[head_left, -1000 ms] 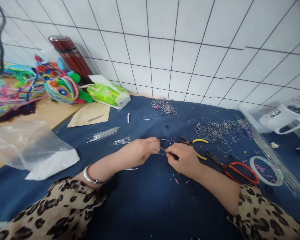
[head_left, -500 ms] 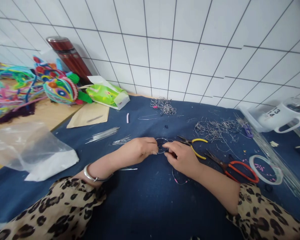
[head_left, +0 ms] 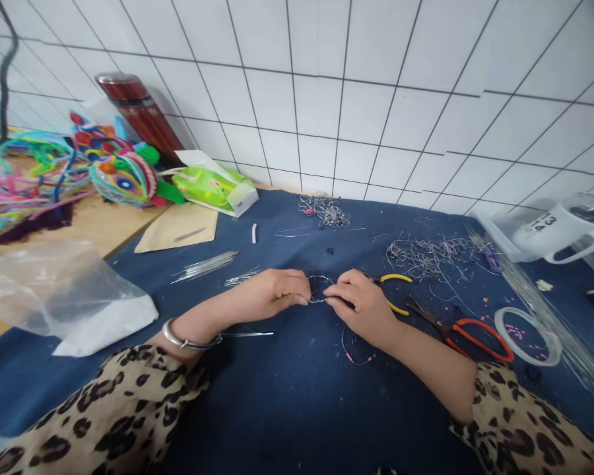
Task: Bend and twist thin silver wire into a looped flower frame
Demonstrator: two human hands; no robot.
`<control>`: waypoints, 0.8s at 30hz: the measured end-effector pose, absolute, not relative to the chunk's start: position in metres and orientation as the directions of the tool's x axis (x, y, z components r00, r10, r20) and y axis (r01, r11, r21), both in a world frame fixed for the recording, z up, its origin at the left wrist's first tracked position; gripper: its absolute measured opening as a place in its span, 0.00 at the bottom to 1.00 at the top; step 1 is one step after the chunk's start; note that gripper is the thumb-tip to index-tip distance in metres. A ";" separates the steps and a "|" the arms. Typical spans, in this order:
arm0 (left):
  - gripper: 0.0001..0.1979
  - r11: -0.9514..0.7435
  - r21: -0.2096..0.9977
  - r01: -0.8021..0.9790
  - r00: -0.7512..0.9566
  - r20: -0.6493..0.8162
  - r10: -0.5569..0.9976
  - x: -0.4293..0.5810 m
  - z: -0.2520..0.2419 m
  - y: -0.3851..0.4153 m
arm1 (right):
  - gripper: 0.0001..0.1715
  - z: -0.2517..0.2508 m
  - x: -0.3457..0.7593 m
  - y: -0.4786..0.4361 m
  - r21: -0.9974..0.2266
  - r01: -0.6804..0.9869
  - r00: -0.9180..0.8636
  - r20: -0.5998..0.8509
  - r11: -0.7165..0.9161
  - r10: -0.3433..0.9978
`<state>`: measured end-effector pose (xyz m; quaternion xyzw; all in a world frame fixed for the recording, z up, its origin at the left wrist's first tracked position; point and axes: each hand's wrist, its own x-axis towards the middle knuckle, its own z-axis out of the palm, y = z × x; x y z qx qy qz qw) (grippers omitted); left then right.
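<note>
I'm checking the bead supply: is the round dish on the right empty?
Not empty: small pink beads show scattered inside the round dish, with gaps between them.

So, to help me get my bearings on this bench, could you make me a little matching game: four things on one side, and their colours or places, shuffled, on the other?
Things
1. Wire ring
2. Scissors
3. Vacuum flask
4. Mug

Colours and places
A. White, with dark digits
B. Between the left hand and the right hand
C. Dark red
D. Orange-handled

Pairs: 1-B, 2-D, 3-C, 4-A
</note>
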<state>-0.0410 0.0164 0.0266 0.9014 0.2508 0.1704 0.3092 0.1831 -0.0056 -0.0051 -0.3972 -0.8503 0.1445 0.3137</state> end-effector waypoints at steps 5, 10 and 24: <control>0.08 -0.598 0.730 0.330 0.775 0.152 0.613 -0.044 0.027 0.019 | 0.09 -0.002 0.184 -0.004 -0.533 0.496 -0.518 0.452 0.685 0.726; 0.08 -0.434 0.864 0.254 0.725 0.127 0.677 -0.045 0.023 0.021 | 0.10 -0.008 0.183 -0.004 -0.565 0.439 -0.538 0.457 0.699 0.708; 0.08 -0.479 0.821 0.310 0.743 0.106 0.661 -0.040 0.025 0.018 | 0.09 -0.005 0.183 -0.008 -0.485 0.535 -0.487 0.493 0.692 0.721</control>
